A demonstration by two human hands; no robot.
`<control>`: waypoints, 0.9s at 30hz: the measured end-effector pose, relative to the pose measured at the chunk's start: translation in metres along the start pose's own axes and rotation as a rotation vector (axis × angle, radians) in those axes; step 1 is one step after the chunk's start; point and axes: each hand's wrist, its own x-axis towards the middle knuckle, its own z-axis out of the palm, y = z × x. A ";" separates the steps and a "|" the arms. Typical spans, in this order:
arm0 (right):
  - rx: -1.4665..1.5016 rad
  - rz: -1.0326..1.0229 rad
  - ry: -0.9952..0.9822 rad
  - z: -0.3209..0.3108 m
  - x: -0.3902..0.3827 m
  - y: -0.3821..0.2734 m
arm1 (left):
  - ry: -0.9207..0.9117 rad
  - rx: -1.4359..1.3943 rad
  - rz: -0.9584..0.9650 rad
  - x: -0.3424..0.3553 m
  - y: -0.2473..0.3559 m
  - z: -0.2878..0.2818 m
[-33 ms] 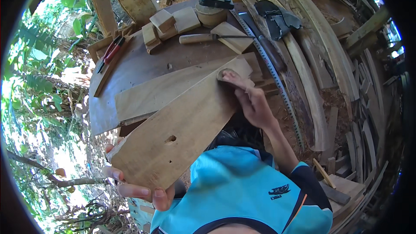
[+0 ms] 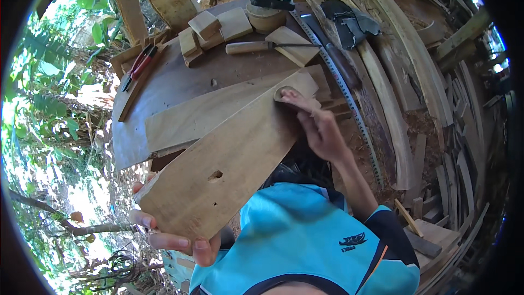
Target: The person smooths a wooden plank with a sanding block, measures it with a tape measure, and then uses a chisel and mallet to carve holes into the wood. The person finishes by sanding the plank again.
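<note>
A wide, flat wooden board [image 2: 218,158] with a knot hole and a smaller hole slants up from lower left to upper right. My left hand [image 2: 183,240] grips its lower-left end, with the thumb and fingers wrapped round the edges. Near the far end of the board, my right hand [image 2: 322,131] presses a curled brown piece of sandpaper [image 2: 280,96] against the surface with its fingertips. The palm side of this hand is partly hidden. Beneath the held board, another thin board [image 2: 174,125] lies on the brown work table [image 2: 164,82].
Several small wooden blocks [image 2: 234,24], a wood-handled file [image 2: 248,48] and red-handled pliers [image 2: 143,65] lie on the table. A measuring tape [image 2: 349,98] stretches along the right side, beside a dark-handled chisel [image 2: 344,68]. Long rough planks [image 2: 404,49] and scrap strips fill the right.
</note>
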 end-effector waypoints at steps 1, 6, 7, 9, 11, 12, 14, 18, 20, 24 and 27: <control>0.002 0.048 0.014 -0.005 -0.001 0.007 | 0.008 -0.026 -0.002 -0.001 0.001 0.001; -0.064 0.077 0.019 -0.008 0.003 0.013 | 0.211 0.064 -0.110 -0.007 0.013 0.015; -0.069 0.096 0.019 -0.008 0.000 0.011 | 0.198 0.048 -0.105 -0.009 0.015 0.014; -0.045 0.120 -0.002 -0.005 -0.006 0.007 | 0.163 0.019 -0.093 -0.012 0.018 0.010; -0.012 0.035 -0.055 0.001 -0.012 -0.011 | 0.163 0.032 -0.056 -0.012 0.028 0.010; -0.015 0.076 -0.038 -0.004 -0.009 -0.001 | 0.156 0.040 -0.022 -0.012 0.028 0.010; -0.009 0.110 -0.041 -0.010 -0.005 0.007 | 0.135 0.041 0.054 -0.009 0.020 0.015; 0.002 0.080 -0.119 -0.020 0.002 -0.001 | 0.116 0.023 0.022 -0.008 0.018 0.013; -0.018 0.114 -0.129 -0.018 -0.003 0.006 | 0.170 0.090 -0.061 -0.007 0.022 0.013; 0.006 0.072 -0.123 -0.014 0.003 0.007 | 0.074 0.056 0.027 -0.006 0.008 0.001; -0.041 0.062 -0.110 -0.012 0.003 0.017 | -0.003 0.063 0.046 0.005 0.003 -0.009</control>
